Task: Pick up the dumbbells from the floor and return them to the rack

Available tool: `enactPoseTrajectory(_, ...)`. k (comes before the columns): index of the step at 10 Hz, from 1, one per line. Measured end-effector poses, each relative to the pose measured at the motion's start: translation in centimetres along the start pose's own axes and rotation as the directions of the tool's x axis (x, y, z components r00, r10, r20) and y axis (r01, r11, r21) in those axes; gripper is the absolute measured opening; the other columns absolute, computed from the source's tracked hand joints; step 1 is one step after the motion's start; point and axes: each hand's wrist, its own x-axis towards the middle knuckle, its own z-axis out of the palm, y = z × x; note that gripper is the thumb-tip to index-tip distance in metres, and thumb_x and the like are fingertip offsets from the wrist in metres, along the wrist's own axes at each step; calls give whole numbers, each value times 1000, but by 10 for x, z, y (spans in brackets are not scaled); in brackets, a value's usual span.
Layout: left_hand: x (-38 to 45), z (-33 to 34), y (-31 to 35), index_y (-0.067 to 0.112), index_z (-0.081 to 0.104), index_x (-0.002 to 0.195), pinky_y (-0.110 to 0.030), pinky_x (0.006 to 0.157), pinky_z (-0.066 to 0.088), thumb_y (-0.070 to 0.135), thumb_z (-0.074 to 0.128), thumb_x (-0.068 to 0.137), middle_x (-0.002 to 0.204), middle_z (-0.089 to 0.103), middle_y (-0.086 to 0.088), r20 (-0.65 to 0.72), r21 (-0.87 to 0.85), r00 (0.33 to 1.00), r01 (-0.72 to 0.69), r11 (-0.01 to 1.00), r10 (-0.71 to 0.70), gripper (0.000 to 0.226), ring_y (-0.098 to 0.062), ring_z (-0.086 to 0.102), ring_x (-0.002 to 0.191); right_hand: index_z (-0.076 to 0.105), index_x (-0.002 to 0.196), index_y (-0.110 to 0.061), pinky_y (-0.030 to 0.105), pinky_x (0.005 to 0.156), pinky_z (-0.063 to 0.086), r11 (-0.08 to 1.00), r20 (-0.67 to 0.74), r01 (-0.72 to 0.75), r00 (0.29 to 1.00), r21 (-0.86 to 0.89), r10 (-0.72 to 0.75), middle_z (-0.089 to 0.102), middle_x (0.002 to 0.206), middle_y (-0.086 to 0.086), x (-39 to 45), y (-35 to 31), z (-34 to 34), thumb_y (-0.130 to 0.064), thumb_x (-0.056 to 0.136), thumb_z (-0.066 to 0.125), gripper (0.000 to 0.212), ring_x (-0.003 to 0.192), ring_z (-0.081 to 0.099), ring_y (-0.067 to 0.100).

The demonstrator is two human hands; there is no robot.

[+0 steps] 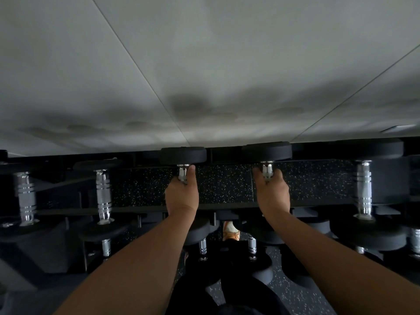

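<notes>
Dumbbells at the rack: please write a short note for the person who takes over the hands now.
Left hand: closed on the chrome handle of the left dumbbell.
Right hand: closed on the handle of the right dumbbell.
Both dumbbells are at the top shelf of the rack, between others already stored.
Done: both lifted to the rack.
Left: seat them, release. Whether they rest fully cannot be told.

Both forearms are bare, with no sleeve, watch, band or glove anywhere on them. The left hand [181, 194] and the right hand [271, 193] carry no rings that can be made out; the fingers are mostly hidden from view. Below the hands, between the forearms, a shoe [231, 230] shows an orange and white upper. Nearer than the shoe, dark clothing [227, 296], black or close to it, covers the legs; its cut cannot be told.
</notes>
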Motion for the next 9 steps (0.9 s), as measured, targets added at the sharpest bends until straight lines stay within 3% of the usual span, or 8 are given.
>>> enactPoseTrajectory(3, 3, -2, 1, 16, 55, 68, -27, 49, 34, 76, 33, 84, 60, 53, 4, 29, 44, 1000, 1, 999, -3, 66, -9, 48, 53, 49, 102, -17, 23, 47, 32, 997, -25, 23, 999, -67, -25, 56, 73, -5, 4, 0, 2, -62, 92, 48, 45, 61, 53, 9)
enactPoseTrajectory(4, 2, -6, 4, 18, 55, 67, -30, 53, 41, 77, 32, 85, 63, 59, 0, 95, 42, 995, -3, 999, -1, 66, -19, 58, 59, 47, 103, -16, 31, 56, 39, 998, 8, -22, 1000, -59, 22, 62, 84, 4, 2, -4, -2, -65, 90, 48, 50, 65, 56, 16)
enactPoseTrajectory(5, -1, -17, 7, 12, 60, 83, -34, 64, 52, 75, 33, 87, 76, 66, -7, 204, 33, 979, -7, 999, 0, 69, -26, 66, 67, 42, 114, -11, 35, 73, 38, 996, 81, -67, 994, -59, 71, 59, 106, 15, -8, -16, -11, -62, 91, 49, 57, 81, 57, 28)
enactPoseTrajectory(6, -10, -39, 2, 6, 52, 118, -31, 65, 45, 61, 41, 92, 95, 60, -11, 331, 52, 937, -138, 989, 113, 62, -24, 61, 74, 38, 139, -5, 39, 85, 41, 996, 81, -28, 996, -84, 35, 51, 133, 23, -35, -27, -24, -56, 93, 49, 70, 113, 54, 39)
enactPoseTrajectory(7, -28, -78, -5, 3, 54, 111, -30, 53, 42, 49, 55, 92, 82, 62, -7, 311, -65, 920, -229, 971, 237, 50, -20, 61, 66, 40, 141, -8, 38, 85, 45, 996, 22, 50, 999, -77, -48, 54, 132, 21, -80, -29, -38, -48, 96, 50, 62, 112, 56, 36)
enactPoseTrajectory(8, -44, -116, -14, 5, 54, 106, -30, 52, 40, 46, 56, 92, 91, 64, -11, 257, -53, 898, -355, 933, 356, 44, -21, 60, 70, 40, 143, -11, 39, 78, 49, 991, -1, 104, 995, -80, -104, 56, 129, 18, -128, -25, -46, -52, 96, 47, 63, 100, 60, 30)
enactPoseTrajectory(9, -64, -154, -29, 13, 51, 109, -28, 52, 31, 46, 55, 92, 92, 55, 1, 243, 9, 866, -453, 891, 438, 37, -11, 48, 67, 40, 145, -12, 41, 85, 49, 982, -6, 172, 985, -73, -173, 56, 133, 16, -177, -28, -53, -48, 97, 49, 61, 103, 58, 28)
